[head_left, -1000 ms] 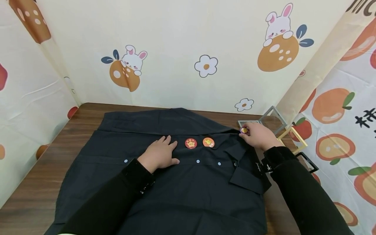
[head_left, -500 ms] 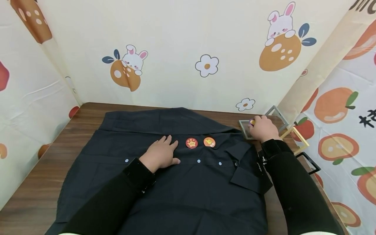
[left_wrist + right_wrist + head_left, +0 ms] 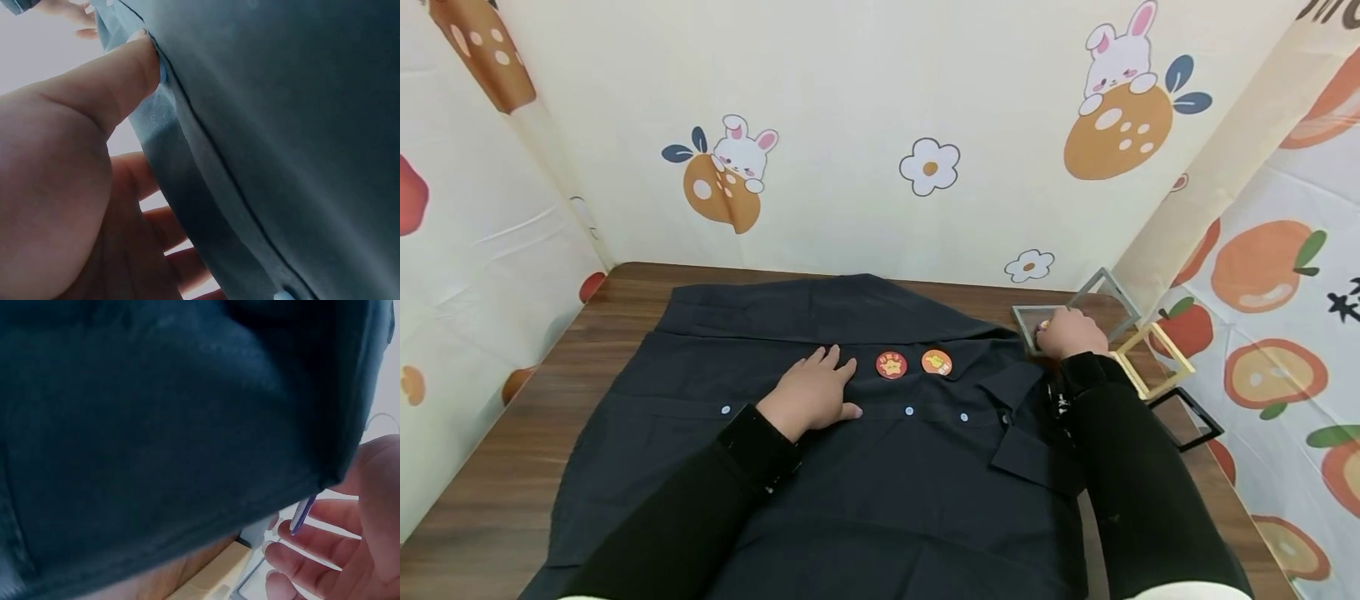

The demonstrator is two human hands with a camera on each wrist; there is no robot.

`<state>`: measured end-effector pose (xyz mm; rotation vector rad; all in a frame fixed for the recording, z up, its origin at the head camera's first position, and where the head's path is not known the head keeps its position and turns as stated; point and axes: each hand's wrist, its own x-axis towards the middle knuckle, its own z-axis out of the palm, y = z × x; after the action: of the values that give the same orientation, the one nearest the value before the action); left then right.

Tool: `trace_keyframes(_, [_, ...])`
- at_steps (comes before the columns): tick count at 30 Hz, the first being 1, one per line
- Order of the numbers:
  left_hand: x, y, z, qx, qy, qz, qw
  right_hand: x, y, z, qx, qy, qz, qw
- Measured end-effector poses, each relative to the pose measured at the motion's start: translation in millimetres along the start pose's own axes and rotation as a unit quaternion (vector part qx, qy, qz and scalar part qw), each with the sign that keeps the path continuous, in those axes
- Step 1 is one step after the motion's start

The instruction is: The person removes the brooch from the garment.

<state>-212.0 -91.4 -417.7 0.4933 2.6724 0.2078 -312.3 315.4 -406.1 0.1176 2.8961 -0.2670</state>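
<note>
A dark navy button-up shirt (image 3: 880, 483) lies spread on the wooden table. My left hand (image 3: 808, 396) rests on it with fingers spread, close to the button placket. Just right of those fingers, a red round badge (image 3: 891, 364) and an orange round badge (image 3: 936, 362) sit on the shirt. Past the collar, my right hand (image 3: 1072, 335) pinches a small purple-edged round badge (image 3: 302, 515) over a grey hinged frame (image 3: 1028, 315), whose other half stands raised. In the head view the fingers hide most of this badge.
A yellow frame (image 3: 1172, 352) and a black frame (image 3: 1204, 423) stand in a row along the table's right edge, beside my right forearm. A patterned cloth wall (image 3: 842, 225) rises behind the table (image 3: 625, 300), with more cloth at both sides.
My right hand has moved right from the collar's edge to above the grey frame, carrying the purple-edged badge. My left hand stays in place on the shirt.
</note>
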Motion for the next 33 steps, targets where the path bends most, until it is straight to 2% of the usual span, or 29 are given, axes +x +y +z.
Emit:
trace_keyframes(5, [-1.1,0.0,0.6,0.001,-0.005,-0.003,1.0,1.8,-2,1,-0.01,-0.022,0.011,0.9997])
trace_keyframes(14, [1.7,1.2,2.0,0.005,0.007,0.007,0.9999,-0.9,-2,-2,-0.013,-0.044,0.006,0.9989])
trace_keyframes(18, [3.0,1.4,1.7,0.004,0.002,0.01,0.9999,-5.8,-5,-7,-0.033,-0.051,-0.004,0.9981])
trace_keyframes(22, [2.3,1.6,-0.6,0.012,-0.003,0.016,0.9998,-13.9,-21,-14,-0.067,-0.037,-0.035,0.9965])
trace_keyframes(26, [0.6,0.6,-1.6,0.028,-0.005,0.018,0.9994,-28.3,-53,-11,-0.093,-0.003,-0.086,0.9919])
trace_keyframes(33, [1.0,-4.9,0.7,0.099,-0.002,0.041,0.9942,-61.6,-108,19,-0.13,0.05,-0.205,0.9687])
